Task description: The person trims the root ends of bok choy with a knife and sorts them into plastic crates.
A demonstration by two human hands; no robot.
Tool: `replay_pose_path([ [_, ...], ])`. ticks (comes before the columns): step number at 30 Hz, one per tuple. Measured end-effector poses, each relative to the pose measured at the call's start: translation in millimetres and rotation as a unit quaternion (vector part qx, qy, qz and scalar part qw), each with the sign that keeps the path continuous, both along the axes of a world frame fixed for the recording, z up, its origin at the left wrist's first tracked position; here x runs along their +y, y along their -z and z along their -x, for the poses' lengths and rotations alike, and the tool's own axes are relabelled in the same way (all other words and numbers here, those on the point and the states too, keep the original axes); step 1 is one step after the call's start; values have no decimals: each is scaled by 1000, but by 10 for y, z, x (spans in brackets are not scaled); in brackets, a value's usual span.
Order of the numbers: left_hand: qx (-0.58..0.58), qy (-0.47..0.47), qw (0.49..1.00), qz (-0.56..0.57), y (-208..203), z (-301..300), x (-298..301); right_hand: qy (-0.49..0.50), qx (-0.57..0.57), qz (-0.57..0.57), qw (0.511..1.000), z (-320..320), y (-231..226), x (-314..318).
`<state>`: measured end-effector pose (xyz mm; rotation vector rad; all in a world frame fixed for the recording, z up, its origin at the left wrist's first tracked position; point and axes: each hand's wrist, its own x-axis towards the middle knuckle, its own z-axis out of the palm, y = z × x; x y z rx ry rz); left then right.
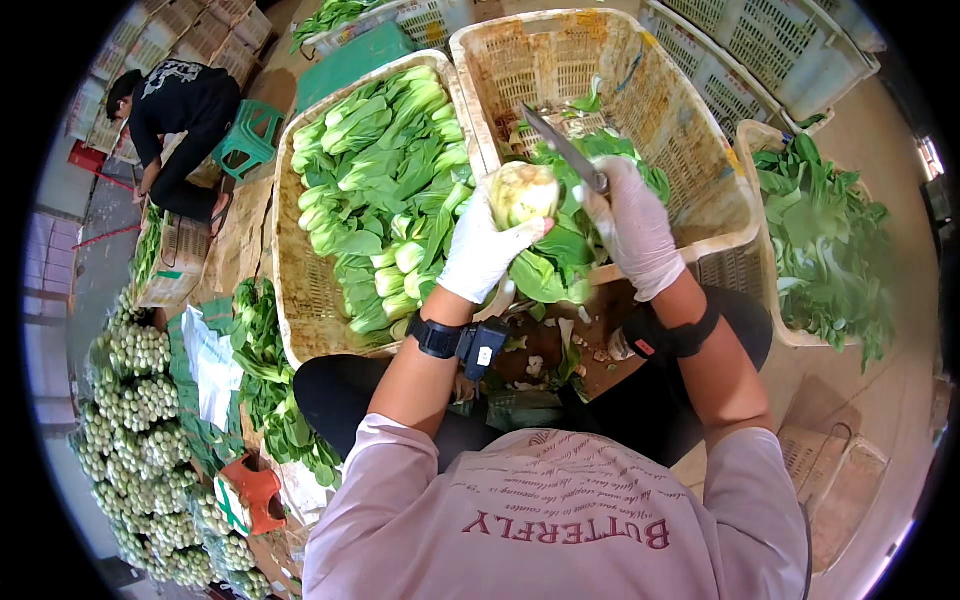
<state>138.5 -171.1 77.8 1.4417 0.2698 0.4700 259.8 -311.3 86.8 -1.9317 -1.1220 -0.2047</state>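
Observation:
My left hand (474,252), in a white glove, is closed around a bok choy (526,192) with its pale cut base turned up and its green leaves hanging below. My right hand (640,225), gloved too, grips a knife (562,146). The blade points up and to the left, just clear of the base. Both hands are over the near edge of a stained yellowish crate (690,130) with loose green leaves inside. To its left, a second crate (284,250) is filled with rows of bok choy (385,180).
Leafy greens fill a crate (820,240) on the right. More greens (275,380) lie at the left, near an orange stool (262,492) and stacked bagged vegetables (140,430). A person in black (185,115) bends beside a green stool (250,137). Trimmings litter the floor between my legs.

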Motion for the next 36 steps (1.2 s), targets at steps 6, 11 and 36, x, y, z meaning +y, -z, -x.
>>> replay_pose_path([
  [6, 2, 4, 998, 59, 106, -63, 1, -53, -54, 115, 990, 55, -95, -110],
  [11, 25, 6, 998, 52, 129, -65, -80, -63, -73, 150, 984, 58, 11, -89],
  [36, 54, 59, 941, 330, 70, -5, -155, -198, 443, 38, 874, -220, -151, -180],
])
